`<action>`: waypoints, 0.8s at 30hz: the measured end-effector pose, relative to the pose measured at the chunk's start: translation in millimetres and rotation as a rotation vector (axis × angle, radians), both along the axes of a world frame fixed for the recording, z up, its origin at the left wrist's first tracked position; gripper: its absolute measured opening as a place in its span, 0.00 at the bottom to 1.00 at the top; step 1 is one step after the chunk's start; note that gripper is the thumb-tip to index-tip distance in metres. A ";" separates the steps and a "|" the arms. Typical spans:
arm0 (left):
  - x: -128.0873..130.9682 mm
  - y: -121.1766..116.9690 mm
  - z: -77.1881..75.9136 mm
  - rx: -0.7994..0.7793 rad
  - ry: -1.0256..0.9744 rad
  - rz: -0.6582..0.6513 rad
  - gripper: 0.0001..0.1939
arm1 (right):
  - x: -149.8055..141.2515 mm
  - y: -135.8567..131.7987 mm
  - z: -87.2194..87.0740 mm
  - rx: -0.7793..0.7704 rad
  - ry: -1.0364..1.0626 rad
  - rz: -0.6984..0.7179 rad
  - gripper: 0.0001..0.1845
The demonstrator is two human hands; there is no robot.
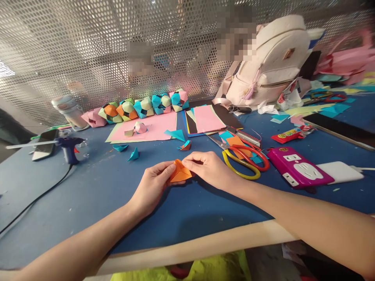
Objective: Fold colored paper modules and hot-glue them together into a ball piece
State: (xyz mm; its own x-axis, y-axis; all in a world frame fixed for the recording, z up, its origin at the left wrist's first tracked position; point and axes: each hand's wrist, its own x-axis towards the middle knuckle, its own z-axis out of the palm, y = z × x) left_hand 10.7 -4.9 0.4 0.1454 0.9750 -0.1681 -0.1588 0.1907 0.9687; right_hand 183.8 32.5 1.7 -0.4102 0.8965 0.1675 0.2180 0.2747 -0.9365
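The orange paper (181, 175) is in both hands, in from the near edge of the surface (216, 212), about midway between its left and right edges. The left hand (154, 183) holds the paper's left side, its grip pinching with the thumb on top and fingers beneath. The right hand (211, 168) pinches the paper's right side in its grip. The scissors (246, 177) lie just beside the right hand. Paper balls (127, 110) line the far edge.
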 end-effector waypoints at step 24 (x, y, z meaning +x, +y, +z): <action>0.7 -0.5 3.3 0.008 0.071 0.001 0.18 | -1.7 1.3 -3.5 0.101 0.022 -0.038 0.09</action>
